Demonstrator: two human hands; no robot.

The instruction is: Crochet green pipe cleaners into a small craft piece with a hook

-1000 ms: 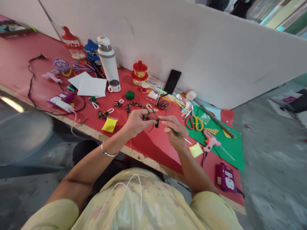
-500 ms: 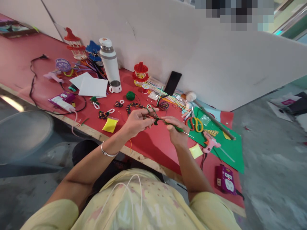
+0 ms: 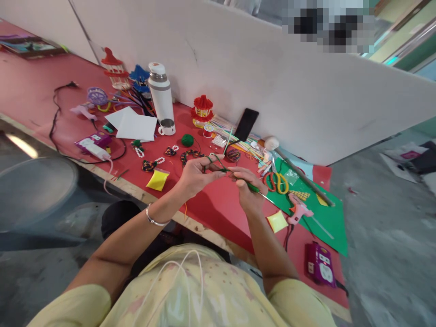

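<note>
My left hand [image 3: 197, 176] is closed on green yarn [image 3: 215, 160], which loops around its fingers. My right hand [image 3: 250, 188] grips a crochet hook [image 3: 252, 186] with a green handle; its metal shaft sticks out to the lower right. The hook's other end meets the yarn between my hands, where fingers partly hide it. Behind my left hand lie a green yarn ball [image 3: 187, 140] and a dark braided piece with orange bits [image 3: 191, 156]. A multicoloured yarn ball [image 3: 233, 155] lies beyond the yarn in my hands.
On the red table [image 3: 218, 213] stand a white flask [image 3: 161, 102] and a steel cup [image 3: 167, 127]. Scissors [image 3: 281, 184], a pink glue gun [image 3: 299, 210] and a yellow packet [image 3: 277, 221] lie right of my right hand. Another yellow packet [image 3: 157, 180] lies left.
The view has shifted slightly, so table items appear a little lower. The small green piece between my hands has turned, and my left fingers have shifted on the yarn.
</note>
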